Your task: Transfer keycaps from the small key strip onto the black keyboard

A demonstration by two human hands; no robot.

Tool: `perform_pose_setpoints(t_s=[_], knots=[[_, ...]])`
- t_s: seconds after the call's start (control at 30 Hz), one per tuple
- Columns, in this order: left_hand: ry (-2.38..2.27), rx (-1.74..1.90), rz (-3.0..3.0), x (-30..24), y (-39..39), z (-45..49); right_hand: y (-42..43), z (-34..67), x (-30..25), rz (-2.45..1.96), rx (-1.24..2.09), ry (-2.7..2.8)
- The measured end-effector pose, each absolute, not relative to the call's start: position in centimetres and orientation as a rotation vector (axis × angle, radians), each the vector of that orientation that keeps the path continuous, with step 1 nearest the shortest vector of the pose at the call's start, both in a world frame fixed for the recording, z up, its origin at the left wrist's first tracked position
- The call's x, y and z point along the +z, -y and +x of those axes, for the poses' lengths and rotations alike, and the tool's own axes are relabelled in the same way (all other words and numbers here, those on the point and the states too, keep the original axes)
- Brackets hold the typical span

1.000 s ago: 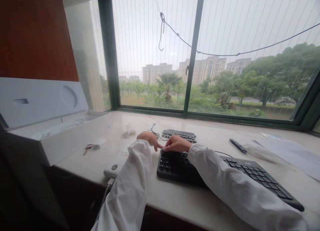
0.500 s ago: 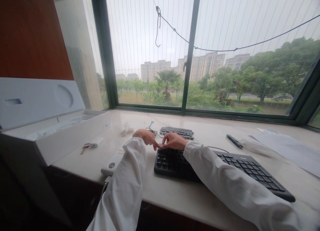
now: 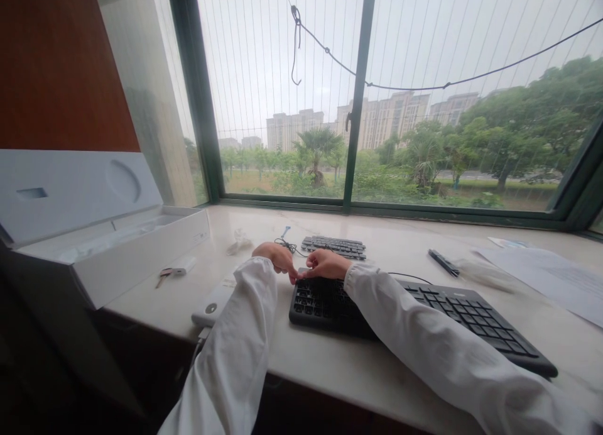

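Keyboard (image 3: 471,315) with tiny, illegible marking (image 3: 460,296)

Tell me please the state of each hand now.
Left hand: at the black keyboard; grip cannot be told.
Right hand: curled over the black keyboard; any held item cannot be told.

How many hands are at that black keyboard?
2: the left hand and the right hand, close together at the far left corner of the keyboard. Some fingers are hidden, but both hands show.
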State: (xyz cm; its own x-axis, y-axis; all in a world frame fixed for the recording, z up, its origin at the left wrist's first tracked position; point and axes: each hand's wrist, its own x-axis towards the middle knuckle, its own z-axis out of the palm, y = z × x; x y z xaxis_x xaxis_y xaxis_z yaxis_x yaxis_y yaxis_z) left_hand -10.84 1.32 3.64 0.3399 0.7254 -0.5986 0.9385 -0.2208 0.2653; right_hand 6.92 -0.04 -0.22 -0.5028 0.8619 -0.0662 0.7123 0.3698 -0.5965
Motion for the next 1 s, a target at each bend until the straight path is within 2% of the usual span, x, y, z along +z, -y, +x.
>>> perform_pose_setpoints(t_s=[0.5, 1.0], knots=[[-1.45, -0.485, 2.026, 3.3, -1.8, -10.6, 0.0, 6.5, 0.5, -1.466, 0.883, 2.419], [-1.532, -0.557, 2.028, 2.8, -2.6, -10.2, 0.3, 6.2, 1.2, -1.56, 0.779, 2.483]])
